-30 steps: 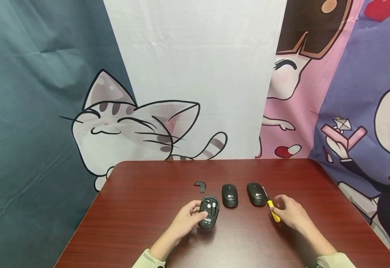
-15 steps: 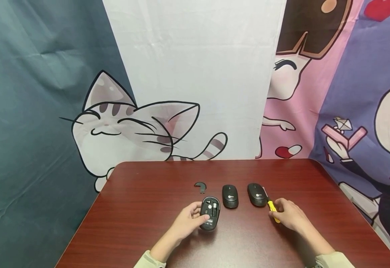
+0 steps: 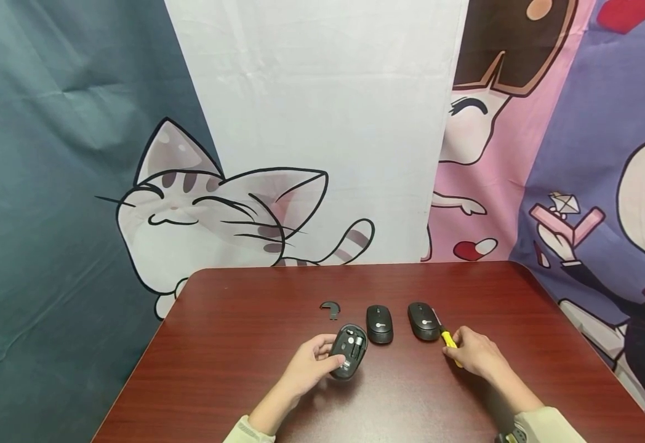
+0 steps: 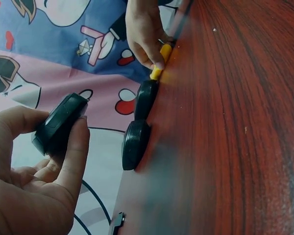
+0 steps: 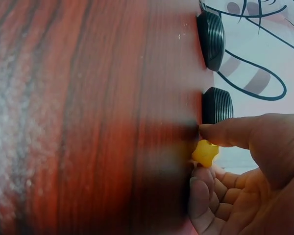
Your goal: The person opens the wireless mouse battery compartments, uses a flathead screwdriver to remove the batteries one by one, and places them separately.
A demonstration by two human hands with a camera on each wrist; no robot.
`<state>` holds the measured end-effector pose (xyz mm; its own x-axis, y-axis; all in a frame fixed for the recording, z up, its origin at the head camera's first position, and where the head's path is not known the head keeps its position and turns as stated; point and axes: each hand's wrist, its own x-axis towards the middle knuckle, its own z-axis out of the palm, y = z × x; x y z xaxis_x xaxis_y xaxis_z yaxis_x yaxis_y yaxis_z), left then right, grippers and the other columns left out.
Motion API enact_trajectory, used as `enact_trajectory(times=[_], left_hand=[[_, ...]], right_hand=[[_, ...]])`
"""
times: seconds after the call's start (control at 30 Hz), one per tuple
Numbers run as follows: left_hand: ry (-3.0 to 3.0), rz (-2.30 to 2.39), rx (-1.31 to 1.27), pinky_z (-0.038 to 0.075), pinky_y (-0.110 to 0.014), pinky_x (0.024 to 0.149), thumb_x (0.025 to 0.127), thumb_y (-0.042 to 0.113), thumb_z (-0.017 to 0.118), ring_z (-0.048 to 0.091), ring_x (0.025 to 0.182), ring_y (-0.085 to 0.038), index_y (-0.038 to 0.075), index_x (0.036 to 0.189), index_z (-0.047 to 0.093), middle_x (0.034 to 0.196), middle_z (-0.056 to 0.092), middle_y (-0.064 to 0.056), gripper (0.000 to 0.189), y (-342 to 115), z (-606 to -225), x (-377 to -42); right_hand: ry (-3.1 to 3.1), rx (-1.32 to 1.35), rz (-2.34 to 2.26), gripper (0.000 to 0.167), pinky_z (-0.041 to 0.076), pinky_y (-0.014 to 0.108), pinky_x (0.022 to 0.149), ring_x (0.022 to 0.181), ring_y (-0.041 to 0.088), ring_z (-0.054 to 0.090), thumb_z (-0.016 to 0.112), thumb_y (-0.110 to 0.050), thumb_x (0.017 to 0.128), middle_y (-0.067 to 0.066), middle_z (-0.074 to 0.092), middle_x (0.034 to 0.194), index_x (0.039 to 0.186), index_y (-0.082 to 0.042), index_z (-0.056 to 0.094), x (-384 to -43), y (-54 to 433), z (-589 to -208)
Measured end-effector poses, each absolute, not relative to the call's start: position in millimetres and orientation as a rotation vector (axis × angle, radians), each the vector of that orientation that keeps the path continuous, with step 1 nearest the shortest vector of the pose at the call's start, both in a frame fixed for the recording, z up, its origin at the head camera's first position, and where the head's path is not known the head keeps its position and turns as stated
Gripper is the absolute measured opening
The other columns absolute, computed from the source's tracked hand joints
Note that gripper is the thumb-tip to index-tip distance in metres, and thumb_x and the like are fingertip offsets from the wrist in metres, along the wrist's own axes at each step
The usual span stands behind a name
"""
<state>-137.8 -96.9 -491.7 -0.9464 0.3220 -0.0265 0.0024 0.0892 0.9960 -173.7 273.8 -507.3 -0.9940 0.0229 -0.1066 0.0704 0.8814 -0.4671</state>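
Note:
My left hand (image 3: 307,368) holds a black computer mouse (image 3: 354,344) underside up above the table, thumb across its base. The battery compartment of that mouse is uncovered. In the left wrist view the same mouse (image 4: 63,122) is gripped between thumb and fingers. At the right, my right hand (image 3: 479,352) pinches the yellow handle of a screwdriver (image 3: 447,338), which lies beside another mouse (image 3: 424,321). Seen end-on in the right wrist view, the yellow handle (image 5: 206,153) sits between thumb and fingers. A small black curved cover (image 3: 330,307) lies behind the held mouse.
One more black mouse (image 3: 380,324) rests on the reddish-brown table (image 3: 234,344), between the held mouse and the one by the screwdriver. Beyond the table's back edge hangs a cartoon-printed cloth (image 3: 322,111).
The held mouse has tilted a little clockwise in my left hand. My right hand has closed further round the screwdriver handle, covering more of it. The other mice and the cover stay put.

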Motion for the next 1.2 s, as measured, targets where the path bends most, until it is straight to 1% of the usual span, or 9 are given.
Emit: enact_trajectory(times=[0.17,0.3,0.43,0.57,0.67,0.87,1.03,1.2], left_hand=[[2.116,1.956,0.321,0.059,-0.024,0.085,0.091,0.017,0.072,0.07,0.102,-0.019,-0.008,0.135,0.055,0.119,0.07,-0.017,0.053,-97,-492,-138],[2.117,1.957,0.325,0.06,-0.024,0.08,0.093,0.018,0.071,0.071,0.099,-0.017,-0.007,0.135,0.056,0.12,0.07,-0.018,0.051,-96,-491,-138],[2.098,1.977,0.329,0.062,-0.026,0.076,0.094,0.018,0.07,0.071,0.096,-0.018,-0.008,0.136,0.055,0.12,0.069,-0.02,0.051,-96,-492,-138],[2.031,2.007,0.349,0.062,-0.028,0.08,0.09,0.011,0.074,0.071,0.101,-0.022,-0.008,0.137,0.053,0.121,0.068,-0.02,0.054,-96,-493,-139],[1.987,2.012,0.379,0.062,-0.028,0.081,0.087,0.005,0.075,0.07,0.104,-0.023,-0.008,0.137,0.052,0.122,0.067,-0.02,0.056,-96,-494,-139],[2.015,2.006,0.346,0.062,-0.028,0.078,0.087,0.005,0.073,0.07,0.1,-0.021,-0.008,0.134,0.052,0.119,0.068,-0.019,0.053,-96,-493,-138],[2.026,2.013,0.328,0.063,-0.031,0.076,0.088,0.006,0.072,0.071,0.095,-0.02,-0.009,0.134,0.052,0.118,0.068,-0.02,0.052,-97,-491,-138],[2.019,2.02,0.334,0.064,-0.035,0.074,0.089,0.007,0.072,0.071,0.09,-0.021,-0.009,0.133,0.053,0.116,0.069,-0.02,0.051,-97,-490,-139]], right_hand=[[2.955,0.071,-0.757,0.02,0.039,0.031,0.056,0.064,0.018,0.052,0.072,-0.026,0.086,-0.001,0.056,0.067,0.082,-0.011,0.061,-175,275,-507],[2.937,0.087,-0.813,0.018,0.04,0.031,0.055,0.06,0.016,0.053,0.068,-0.025,0.087,-0.002,0.057,0.064,0.083,-0.009,0.063,-174,277,-506],[2.949,0.132,-0.874,0.02,0.043,0.031,0.055,0.059,0.015,0.055,0.065,-0.024,0.088,-0.001,0.059,0.067,0.092,-0.004,0.064,-172,281,-505],[2.956,0.178,-0.983,0.026,0.048,0.03,0.052,0.059,0.014,0.058,0.06,-0.02,0.09,0.002,0.061,0.072,0.102,0.003,0.062,-167,282,-498],[2.939,0.206,-1.064,0.029,0.051,0.029,0.051,0.057,0.014,0.061,0.057,-0.019,0.092,0.003,0.061,0.07,0.107,0.006,0.059,-163,282,-492],[2.948,0.224,-1.12,0.032,0.05,0.028,0.052,0.058,0.014,0.06,0.058,-0.021,0.096,0.003,0.062,0.072,0.113,0.005,0.058,-156,281,-480],[2.978,0.227,-1.155,0.033,0.05,0.028,0.055,0.063,0.015,0.061,0.062,-0.026,0.098,0.005,0.064,0.082,0.117,0.001,0.06,-149,279,-469],[3.032,0.2,-1.155,0.035,0.05,0.028,0.058,0.068,0.016,0.061,0.063,-0.033,0.099,0.006,0.066,0.088,0.118,-0.004,0.062,-141,277,-455]])
